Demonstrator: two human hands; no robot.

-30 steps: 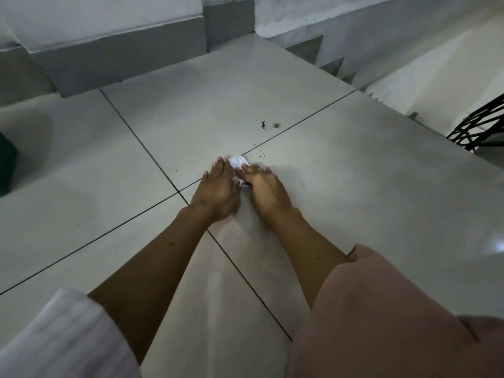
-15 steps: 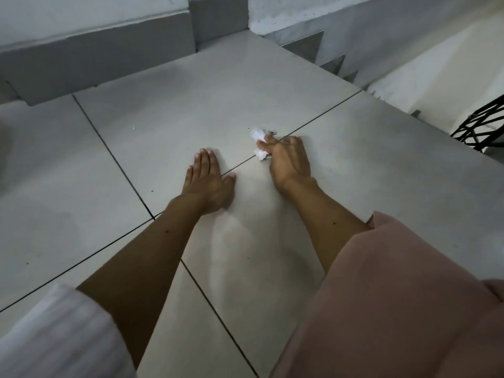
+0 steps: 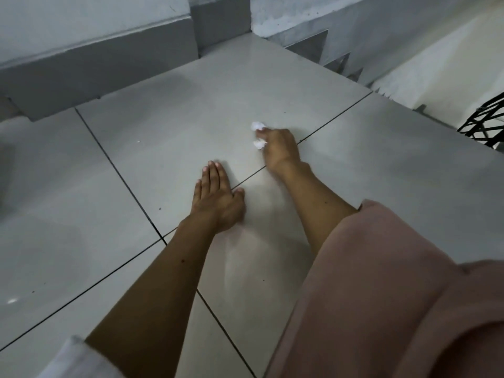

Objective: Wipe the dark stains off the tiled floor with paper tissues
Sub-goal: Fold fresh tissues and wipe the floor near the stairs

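The right hand (image 3: 278, 148) holds a crumpled paper tissue (image 3: 257, 126) in curled fingers (image 3: 262, 135) and presses it on the tiled floor (image 3: 174, 124). The left hand (image 3: 215, 199) lies flat, fingers straight. The thin tissue may tear against the grout line (image 3: 331, 121) beside the fingers.

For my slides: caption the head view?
Right hand wipes tiled floor with paper tissue; left hand rests flat.

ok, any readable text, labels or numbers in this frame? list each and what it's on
None. No text, label, brand or number shows anywhere in the head view: not on the tissue gripped by the right hand, the floor tiles, the wall base, the pink cloth or the white sleeve.
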